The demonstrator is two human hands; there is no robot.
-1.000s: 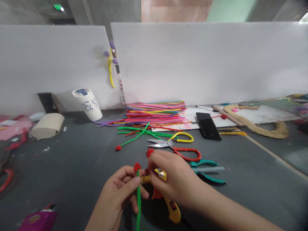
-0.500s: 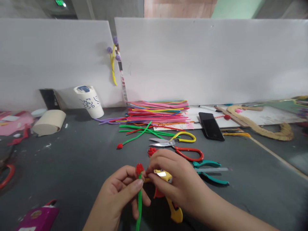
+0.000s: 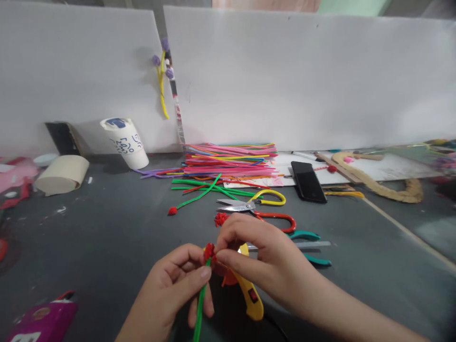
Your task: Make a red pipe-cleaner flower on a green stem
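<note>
My left hand [image 3: 178, 280] is closed, pinching a green pipe-cleaner stem [image 3: 200, 308] just under its red flower head [image 3: 209, 251]. Against the right side of that head, the thumb and forefinger of my right hand [image 3: 249, 247] pinch a small red pipe-cleaner piece, mostly hidden by the fingertips. Below and behind my right hand lies a yellow hot glue gun [image 3: 251, 297] with an orange trigger, its front part covered by the hand. Just beyond the fingers is a small heap of red pieces [image 3: 221, 219]. Another green stem with a red bud [image 3: 172, 211] lies farther left.
Scissors [image 3: 237, 205] and teal-handled pliers [image 3: 317, 260] lie beyond my right hand. Behind them are bundled pipe cleaners [image 3: 228, 164] and a phone [image 3: 308, 182]. A white cup [image 3: 124, 142], a paper roll [image 3: 62, 175] and a purple box [image 3: 44, 318] stand left. White panels [image 3: 302, 80] close off the back.
My right fingertips have come up against the red flower head, with red now showing at them. The stem's lower end has tilted left. The view has shifted slightly.
</note>
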